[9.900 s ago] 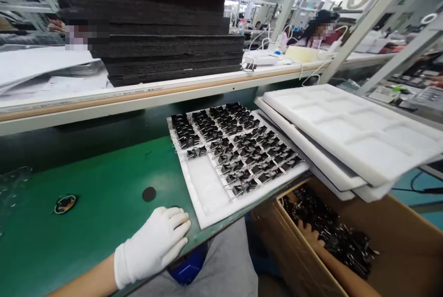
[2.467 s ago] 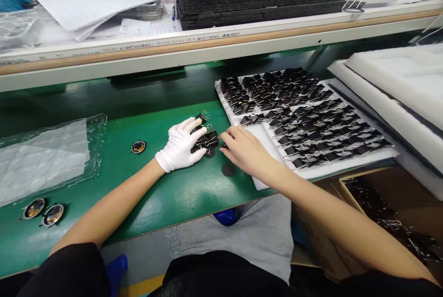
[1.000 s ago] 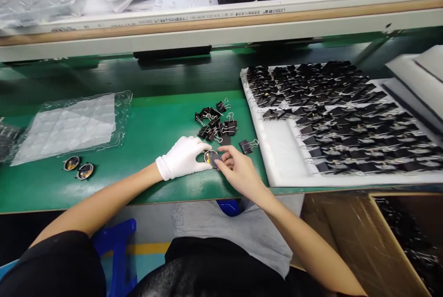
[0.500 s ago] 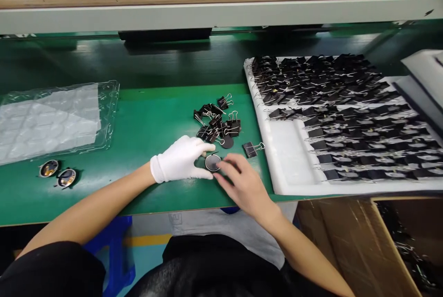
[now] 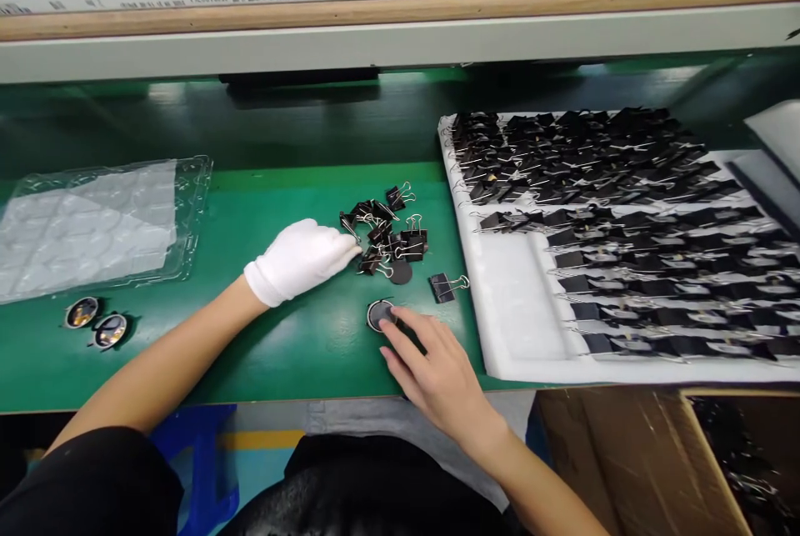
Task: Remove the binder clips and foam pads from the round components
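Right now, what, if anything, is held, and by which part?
The right hand merely touches the ringed dark disc at its edge; whether the left hand grips a binder clip is unclear.

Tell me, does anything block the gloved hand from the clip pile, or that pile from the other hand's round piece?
Nothing visible blocks the left hand; its fingertips are at the clip pile. A black disc lies slightly right of the open way to the round piece by the right hand.

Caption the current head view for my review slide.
Gloved left hand at loose clips, bare right hand at a round part on a green table, part-filled tray to the right.
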{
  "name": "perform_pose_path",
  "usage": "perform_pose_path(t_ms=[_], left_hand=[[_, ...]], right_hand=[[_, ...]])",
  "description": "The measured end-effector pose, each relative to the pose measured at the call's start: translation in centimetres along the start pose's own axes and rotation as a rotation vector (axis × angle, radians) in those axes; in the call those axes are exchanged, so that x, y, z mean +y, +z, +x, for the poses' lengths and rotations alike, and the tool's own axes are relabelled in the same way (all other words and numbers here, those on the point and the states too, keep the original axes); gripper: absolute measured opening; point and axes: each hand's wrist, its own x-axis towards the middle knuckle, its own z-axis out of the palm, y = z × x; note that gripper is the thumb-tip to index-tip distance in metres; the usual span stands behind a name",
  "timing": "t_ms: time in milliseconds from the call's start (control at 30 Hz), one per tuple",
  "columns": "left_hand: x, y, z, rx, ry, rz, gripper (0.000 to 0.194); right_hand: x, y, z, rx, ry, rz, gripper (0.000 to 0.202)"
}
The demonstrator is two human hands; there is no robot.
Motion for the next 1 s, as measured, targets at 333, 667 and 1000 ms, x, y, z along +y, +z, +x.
perform_pose_path(t_ms=[333,667,1000], left_hand=[[3.7,-1.7,-2.0,-0.028,-0.626,-0.999,0.032],[4.5,-0.5,-4.7,-0.265,-0.113,-0.99,0.028],[3.9,-1.4,-3.9,-0.338,-0.311,-0.938,0.037]], right_hand=[[-1.3,1.3,4.7,0.232,0.364,0.358,0.058],[-0.5,-1.1,4.7,0.007,0.137,0.561,0.042],[0.5,-2.3,3.1,0.073,0.331,0.336,0.042]])
